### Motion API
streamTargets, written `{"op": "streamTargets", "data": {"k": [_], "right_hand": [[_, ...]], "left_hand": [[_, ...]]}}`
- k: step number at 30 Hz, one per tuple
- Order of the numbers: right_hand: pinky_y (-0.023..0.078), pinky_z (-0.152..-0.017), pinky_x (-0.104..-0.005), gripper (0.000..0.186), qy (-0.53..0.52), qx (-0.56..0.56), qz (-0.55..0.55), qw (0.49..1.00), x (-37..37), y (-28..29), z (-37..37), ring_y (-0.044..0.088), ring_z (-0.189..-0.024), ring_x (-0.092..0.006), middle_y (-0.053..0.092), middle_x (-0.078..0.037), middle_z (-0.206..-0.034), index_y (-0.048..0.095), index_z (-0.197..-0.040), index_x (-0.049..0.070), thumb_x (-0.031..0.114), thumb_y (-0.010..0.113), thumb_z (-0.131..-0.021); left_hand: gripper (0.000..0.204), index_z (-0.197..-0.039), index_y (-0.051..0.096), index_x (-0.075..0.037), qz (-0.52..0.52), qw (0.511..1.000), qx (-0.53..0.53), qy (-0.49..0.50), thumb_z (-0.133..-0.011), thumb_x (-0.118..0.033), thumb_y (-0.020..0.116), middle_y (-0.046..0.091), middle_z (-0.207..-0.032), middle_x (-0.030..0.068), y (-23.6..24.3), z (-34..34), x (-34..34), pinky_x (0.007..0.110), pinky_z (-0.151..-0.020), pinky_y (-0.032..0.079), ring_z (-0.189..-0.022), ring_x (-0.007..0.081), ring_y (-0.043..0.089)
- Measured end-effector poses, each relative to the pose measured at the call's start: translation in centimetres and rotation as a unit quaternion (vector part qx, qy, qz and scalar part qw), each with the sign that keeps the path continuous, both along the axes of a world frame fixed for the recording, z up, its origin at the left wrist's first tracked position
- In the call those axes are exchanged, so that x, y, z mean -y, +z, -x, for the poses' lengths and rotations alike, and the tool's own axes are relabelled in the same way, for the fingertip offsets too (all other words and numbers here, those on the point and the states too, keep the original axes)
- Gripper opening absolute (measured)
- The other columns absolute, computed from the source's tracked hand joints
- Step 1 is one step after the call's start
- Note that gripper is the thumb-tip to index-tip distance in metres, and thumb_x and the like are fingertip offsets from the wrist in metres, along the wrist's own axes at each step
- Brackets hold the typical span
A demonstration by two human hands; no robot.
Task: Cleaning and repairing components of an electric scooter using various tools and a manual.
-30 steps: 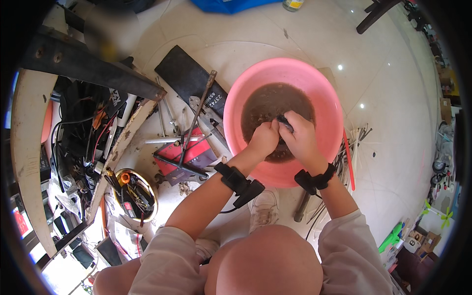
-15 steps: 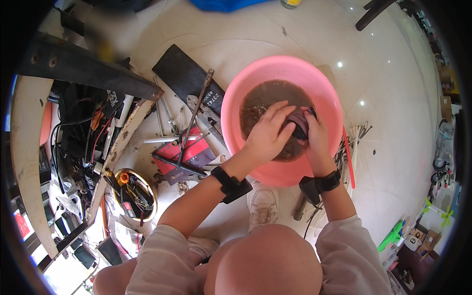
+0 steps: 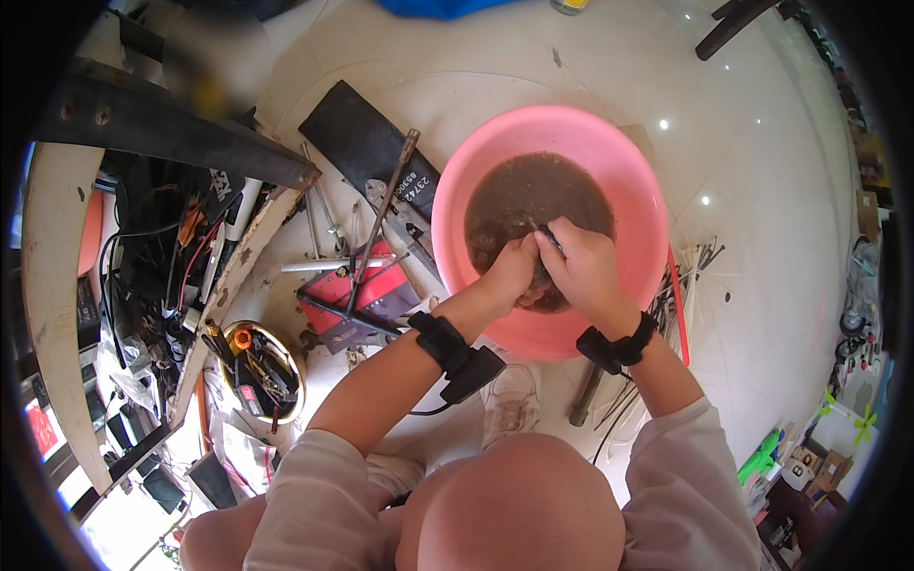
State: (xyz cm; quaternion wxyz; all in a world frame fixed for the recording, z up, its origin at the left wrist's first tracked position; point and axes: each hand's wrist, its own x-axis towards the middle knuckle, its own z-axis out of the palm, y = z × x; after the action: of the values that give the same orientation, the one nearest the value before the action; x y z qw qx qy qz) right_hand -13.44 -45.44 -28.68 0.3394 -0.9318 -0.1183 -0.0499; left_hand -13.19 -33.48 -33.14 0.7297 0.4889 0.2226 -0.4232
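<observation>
Over a pink basin (image 3: 640, 195) of murky brown water (image 3: 538, 186), my two hands are close together. My left hand (image 3: 515, 271) is closed around a dark wet cloth (image 3: 541, 276). From the other side my right hand (image 3: 583, 265) grips the same cloth, its thumb towards the left hand. Only small dark parts of the cloth show between and above the fingers; the rest is hidden in my grip. Both wrists wear black straps with small boxes.
Left of the basin lie a T-handled wrench (image 3: 381, 228), a black flat packet (image 3: 357, 138) and a red box (image 3: 357, 285). A tin of tools (image 3: 262, 376) stands near a metal-framed shelf (image 3: 190, 143). Thin rods (image 3: 700, 262) lie right of the basin.
My hands have come together and closed tightly around the cloth. The left fingers, spread over it before, are now curled, and the bunched cloth is more hidden.
</observation>
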Motion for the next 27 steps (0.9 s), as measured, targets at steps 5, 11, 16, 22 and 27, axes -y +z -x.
{"op": "streamTargets", "data": {"k": [5,11,16,22,27], "right_hand": [[0.043,-0.048,-0.0375,0.017,0.189,0.065,0.076,0.977,0.8,0.9,-1.6,0.056,-0.054,-0.0308,0.055,-0.012,-0.061,0.052,-0.072,0.003,0.012,0.062,-0.081],[0.045,-0.050,-0.0364,0.012,0.121,0.051,0.020,0.991,1.7,1.1,-1.8,0.058,-0.056,-0.0281,0.059,-0.011,-0.064,0.058,-0.079,0.004,0.014,0.063,-0.080],[0.048,-0.064,-0.0292,0.014,-0.111,0.006,-0.095,0.989,3.8,0.8,-0.6,0.060,-0.067,-0.0215,0.062,-0.013,-0.076,0.060,-0.093,-0.001,0.012,0.058,-0.088],[0.046,-0.069,-0.0267,0.016,-0.184,0.004,-0.088,0.979,6.1,-0.1,2.6,0.058,-0.072,-0.0165,0.061,-0.011,-0.080,0.058,-0.096,-0.003,0.012,0.058,-0.089],[0.046,-0.064,-0.0284,0.018,-0.206,-0.073,-0.066,0.974,6.0,0.2,5.4,0.059,-0.067,-0.0197,0.061,-0.013,-0.076,0.059,-0.099,0.001,0.015,0.060,-0.088]], "left_hand": [[0.039,-0.074,0.048,-0.008,0.205,0.970,-0.057,-0.119,-0.097,-0.031,0.027,0.045,-0.055,0.0041,-0.9,-0.5,-1.7,0.026,-0.036,0.022,-0.041,0.0094,0.032],[0.042,-0.084,0.046,-0.009,0.186,0.973,-0.133,-0.031,-0.098,-0.040,0.021,0.043,-0.058,0.0033,2.4,-1.6,-0.7,0.021,-0.036,0.019,-0.040,0.0071,0.026],[0.032,-0.088,0.047,-0.008,0.165,0.977,-0.134,-0.012,-0.098,-0.039,0.043,0.034,-0.055,-0.0058,-0.6,-1.8,-1.8,0.021,-0.036,0.016,-0.040,0.0041,0.024],[0.026,-0.091,0.052,-0.006,0.036,0.999,-0.031,-0.007,-0.097,-0.031,0.046,0.037,-0.056,-0.0055,-2.0,-2.2,-1.1,0.022,-0.040,0.023,-0.043,0.0052,0.028],[0.030,-0.115,0.053,-0.006,-0.246,0.890,0.356,-0.147,-0.092,-0.025,0.051,0.053,-0.103,0.0089,-3.8,-2.7,1.0,0.036,-0.079,0.041,-0.092,0.0199,0.049]]}}
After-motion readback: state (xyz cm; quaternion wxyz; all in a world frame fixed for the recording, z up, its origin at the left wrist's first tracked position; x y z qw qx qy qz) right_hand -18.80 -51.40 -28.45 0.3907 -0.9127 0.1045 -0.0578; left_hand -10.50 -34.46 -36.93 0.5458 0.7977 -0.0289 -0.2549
